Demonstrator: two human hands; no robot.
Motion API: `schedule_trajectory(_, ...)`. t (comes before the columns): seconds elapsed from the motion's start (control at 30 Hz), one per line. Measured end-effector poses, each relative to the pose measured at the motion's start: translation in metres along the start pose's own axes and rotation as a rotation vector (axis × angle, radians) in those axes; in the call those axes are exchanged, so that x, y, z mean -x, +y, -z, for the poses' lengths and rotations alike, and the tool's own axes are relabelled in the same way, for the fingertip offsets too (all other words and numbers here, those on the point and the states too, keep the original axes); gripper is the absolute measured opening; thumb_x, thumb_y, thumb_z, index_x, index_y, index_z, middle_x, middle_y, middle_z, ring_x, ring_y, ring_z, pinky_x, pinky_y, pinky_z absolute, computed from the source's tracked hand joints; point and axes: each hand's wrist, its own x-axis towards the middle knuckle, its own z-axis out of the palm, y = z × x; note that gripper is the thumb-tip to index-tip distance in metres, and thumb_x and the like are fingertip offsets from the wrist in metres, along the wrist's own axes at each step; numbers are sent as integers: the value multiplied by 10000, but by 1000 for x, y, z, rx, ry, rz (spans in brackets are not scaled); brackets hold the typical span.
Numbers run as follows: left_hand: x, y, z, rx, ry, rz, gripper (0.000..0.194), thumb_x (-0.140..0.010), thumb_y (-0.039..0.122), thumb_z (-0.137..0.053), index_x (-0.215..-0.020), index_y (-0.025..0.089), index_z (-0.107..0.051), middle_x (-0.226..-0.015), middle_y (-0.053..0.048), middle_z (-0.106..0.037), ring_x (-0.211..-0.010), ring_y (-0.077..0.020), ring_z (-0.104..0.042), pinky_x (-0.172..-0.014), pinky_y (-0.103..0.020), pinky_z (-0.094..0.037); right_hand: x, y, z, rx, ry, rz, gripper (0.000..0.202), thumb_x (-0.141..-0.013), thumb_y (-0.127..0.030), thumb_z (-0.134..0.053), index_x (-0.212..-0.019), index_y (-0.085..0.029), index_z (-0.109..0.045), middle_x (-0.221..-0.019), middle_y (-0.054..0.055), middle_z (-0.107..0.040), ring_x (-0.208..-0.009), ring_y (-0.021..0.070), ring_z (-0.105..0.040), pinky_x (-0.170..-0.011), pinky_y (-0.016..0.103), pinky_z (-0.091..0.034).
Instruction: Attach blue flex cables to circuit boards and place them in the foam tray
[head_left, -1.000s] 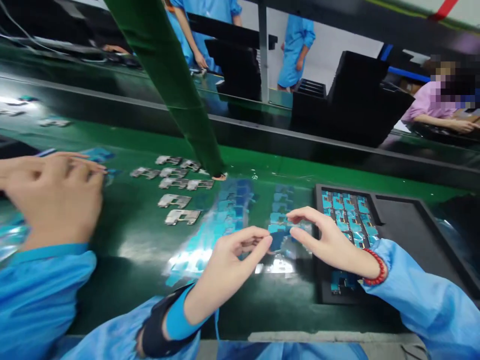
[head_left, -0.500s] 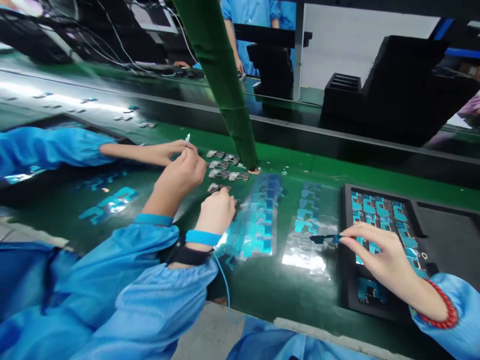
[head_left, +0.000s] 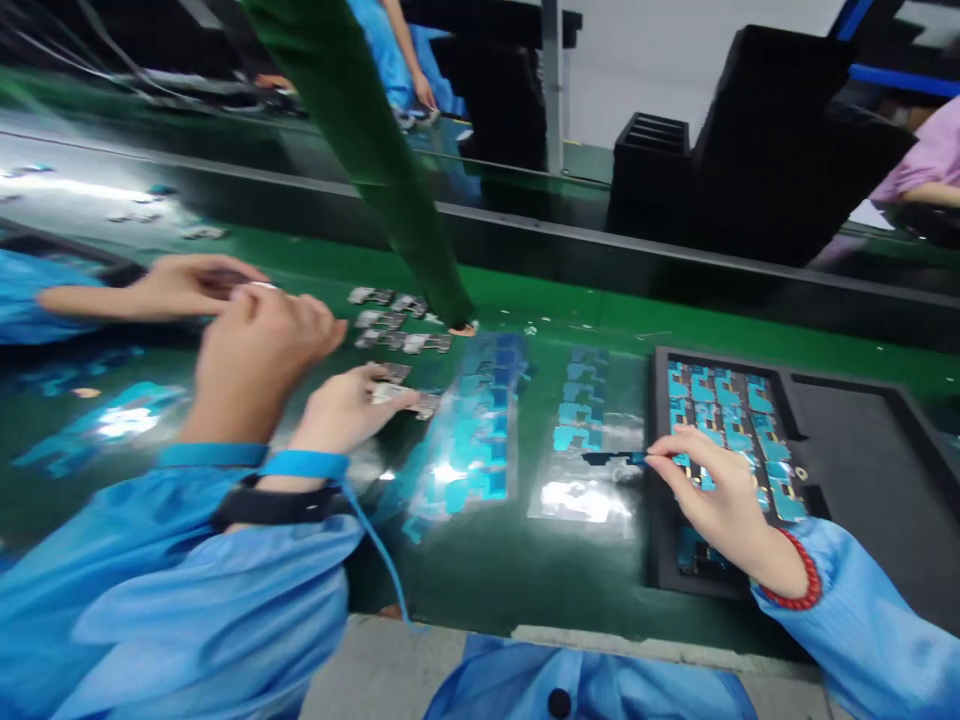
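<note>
My left hand (head_left: 337,408), with a black band and blue wrist strap, pinches a small silver metal part (head_left: 391,394) at the near end of a group of similar metal parts (head_left: 379,320). Between the thumb and fingers of my right hand (head_left: 709,485) is a thin dark board piece (head_left: 611,458), held above a clear sheet (head_left: 585,500) that bears blue pieces (head_left: 579,412). Another sheet with several blue pieces (head_left: 480,430) lies between my hands. Below my right wrist, a black tray (head_left: 664,520) carries rows of blue boards (head_left: 739,430).
A co-worker's hands (head_left: 259,350) are close to my left hand. A slanted green post (head_left: 390,190) meets the table behind the metal parts. Black racks (head_left: 787,150) stand beyond the table's back ledge. A blue cord (head_left: 382,550) hangs from my left wrist.
My left hand has opened up from over the metal parts to show one between its fingers. The view has shifted right. My right hand still pinches the dark board piece.
</note>
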Motion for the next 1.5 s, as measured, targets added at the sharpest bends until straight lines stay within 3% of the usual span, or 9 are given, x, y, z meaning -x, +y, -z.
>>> schedule_trajectory(0.13,10,17,18,41,-62,46,279,-730,427,-683,-829,167,-687,-573,32,-629,-641,-209,-615,-578,-242,-433,-3,2,0,-44,-6,-18,93,-936,-152,-528,-901,-205,-596,-886,54,-667,-843,167,-625,-790,323,-518)
schedule_trajectory(0.3,36,68,20,440,131,151,306,-706,443,-758,-907,217,-711,-893,22,-710,-883,-195,-644,-902,-293,-481,-6,1,0,-109,65,-89,103,-906,-131,-564,-847,-195,-618,-926,63,-663,-898,170,-629,-817,321,-514)
schedule_trajectory(0.4,48,105,0,898,-184,172,253,-702,331,-801,-909,210,-720,-835,33,-729,-749,-102,-631,-697,-140,-497,-7,0,-1,-182,124,-206,87,-879,-157,-618,-811,-207,-641,-785,13,-683,-772,148,-635,-742,288,-518)
schedule_trajectory(0.5,53,125,-31,1129,-515,203,283,-690,265,-821,-945,186,-726,-819,-5,-752,-717,-107,-665,-640,-129,-524,-8,1,-2,-253,184,-349,59,-845,-178,-659,-796,-209,-661,-787,3,-698,-751,136,-638,-714,266,-519)
schedule_trajectory(0.6,57,127,-59,1184,-670,208,304,-709,262,-806,-995,195,-729,-943,-53,-772,-875,-158,-709,-762,-175,-564,-10,4,-3,-321,210,-473,45,-815,-205,-691,-777,-204,-667,-773,1,-692,-720,125,-630,-696,255,-522)
schedule_trajectory(0.73,68,118,-75,1283,-711,214,265,-719,302,-810,-948,216,-710,-959,-37,-774,-969,-173,-705,-830,-179,-561,-14,5,-2,-434,155,-568,77,-777,-228,-724,-740,-192,-666,-721,1,-675,-660,117,-615,-662,256,-530)
schedule_trajectory(0.97,83,117,-73,1370,-681,115,358,-752,398,-790,-1069,282,-670,-765,34,-761,-858,-175,-727,-760,-235,-618,-16,-4,-5,-500,30,-653,77,-778,-226,-743,-746,-200,-677,-700,-16,-675,-653,103,-627,-687,249,-550)
schedule_trajectory(1.17,89,114,-72,1311,-740,31,286,-767,341,-775,-1048,314,-728,-1000,29,-777,-899,-186,-737,-804,-214,-601,-18,-10,-8,-453,18,-659,86,-770,-226,-747,-736,-188,-678,-747,9,-697,-699,119,-644,-696,251,-562)
schedule_trajectory(1.5,101,117,-64,1198,-711,9,324,-741,309,-759,-1060,354,-720,-982,36,-777,-824,-215,-748,-826,-282,-610,-20,-14,-9,-438,-33,-687,152,-765,-307,-772,-717,-186,-692,-751,27,-720,-700,136,-686,-722,267,-617)
